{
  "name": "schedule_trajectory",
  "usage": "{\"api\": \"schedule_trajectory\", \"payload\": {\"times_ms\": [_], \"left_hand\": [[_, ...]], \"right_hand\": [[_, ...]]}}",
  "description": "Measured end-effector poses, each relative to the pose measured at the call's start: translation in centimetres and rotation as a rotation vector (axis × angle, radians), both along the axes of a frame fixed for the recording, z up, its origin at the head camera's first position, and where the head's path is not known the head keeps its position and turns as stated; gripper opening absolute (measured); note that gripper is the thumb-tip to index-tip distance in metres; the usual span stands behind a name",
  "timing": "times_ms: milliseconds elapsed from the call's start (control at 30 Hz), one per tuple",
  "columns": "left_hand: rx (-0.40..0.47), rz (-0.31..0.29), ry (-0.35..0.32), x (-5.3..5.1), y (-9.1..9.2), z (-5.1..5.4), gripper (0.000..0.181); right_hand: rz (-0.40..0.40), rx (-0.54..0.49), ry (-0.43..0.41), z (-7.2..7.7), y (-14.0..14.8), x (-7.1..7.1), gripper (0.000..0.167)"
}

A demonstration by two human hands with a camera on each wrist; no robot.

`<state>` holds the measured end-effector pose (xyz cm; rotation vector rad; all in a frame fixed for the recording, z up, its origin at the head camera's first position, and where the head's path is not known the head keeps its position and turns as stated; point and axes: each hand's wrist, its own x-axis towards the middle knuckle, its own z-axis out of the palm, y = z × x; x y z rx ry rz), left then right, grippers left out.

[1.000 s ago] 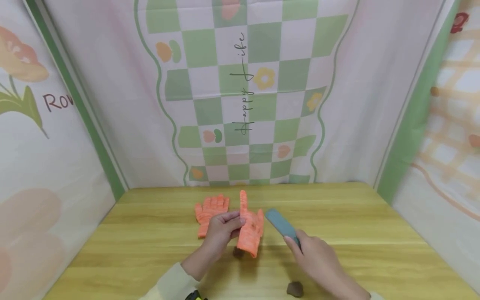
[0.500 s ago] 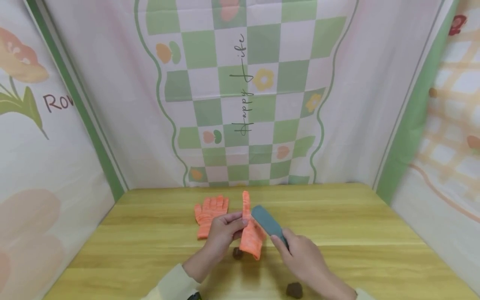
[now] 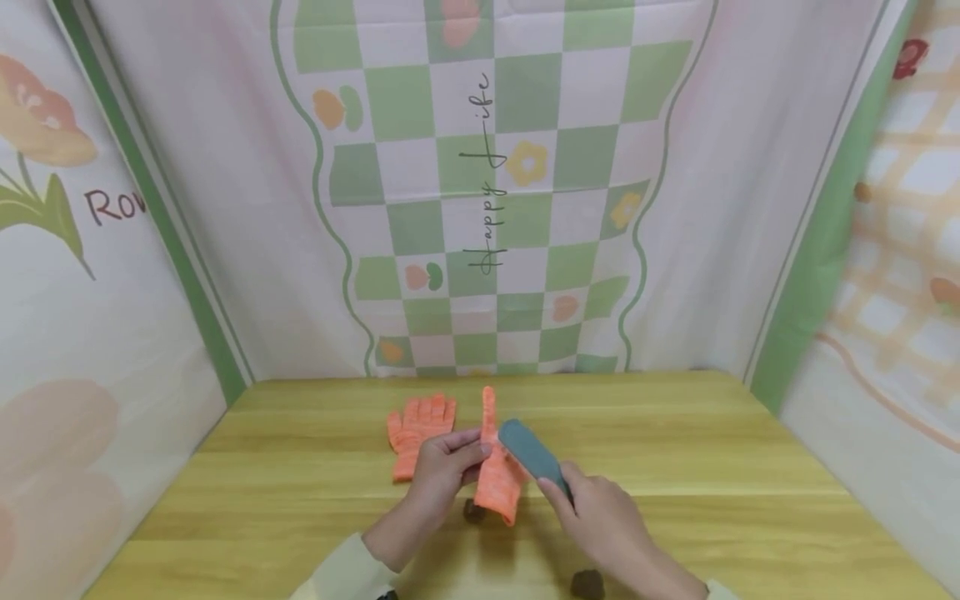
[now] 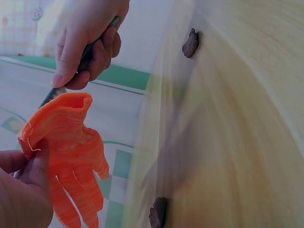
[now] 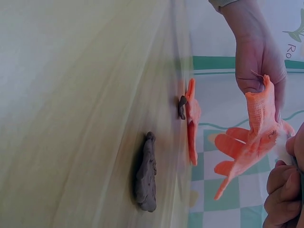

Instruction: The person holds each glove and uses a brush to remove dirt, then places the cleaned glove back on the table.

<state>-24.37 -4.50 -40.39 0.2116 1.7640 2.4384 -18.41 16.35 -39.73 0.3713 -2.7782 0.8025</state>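
Note:
My left hand (image 3: 442,468) pinches an orange knit glove (image 3: 498,483) by its edge and holds it up above the table. The right hand (image 3: 603,517) grips a blue-grey brush (image 3: 534,452) by its handle. Pale bristles (image 5: 284,148) face the glove, and the brush head lies against or very close to it. A small dark stain (image 5: 272,135) shows on the glove in the right wrist view. Flat on the table behind my left hand lies a second orange glove (image 3: 422,427), partly covered by that hand.
One dark brown lump (image 3: 473,511) like clay or mud sits below the held glove. Another brown lump (image 3: 587,584) lies nearer the front, by the right forearm. The wooden table (image 3: 675,433) ends at a patterned curtain (image 3: 517,250) behind, with fabric walls on both sides.
The right hand has brought the brush leftward from beside the held glove to its surface. The left hand keeps its pinch, and the glove has turned slightly.

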Motion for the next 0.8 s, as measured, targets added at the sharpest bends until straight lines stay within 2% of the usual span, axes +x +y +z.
{"api": "schedule_trajectory", "payload": {"times_ms": [200,367,600,700,800], "left_hand": [[-0.007,0.031,-0.025,0.1,-0.4,-0.2,0.035],[0.006,0.047,-0.017,0.2,-0.5,0.1,0.036],[0.06,0.05,-0.002,0.0,-0.6,0.6,0.035],[0.058,0.034,0.001,0.0,-0.6,0.5,0.036],[0.048,0.02,0.005,-0.1,-0.6,0.2,0.037]], "right_hand": [[0.012,0.02,0.015,-0.4,0.0,0.0,0.031],[0.004,0.03,0.037,-0.9,0.3,-0.2,0.029],[-0.114,0.115,-0.018,-1.9,2.2,-0.9,0.024],[-0.134,0.091,-0.019,-1.7,2.7,-0.9,0.025],[-0.115,0.07,-0.006,-1.1,2.6,-0.8,0.028]]}}
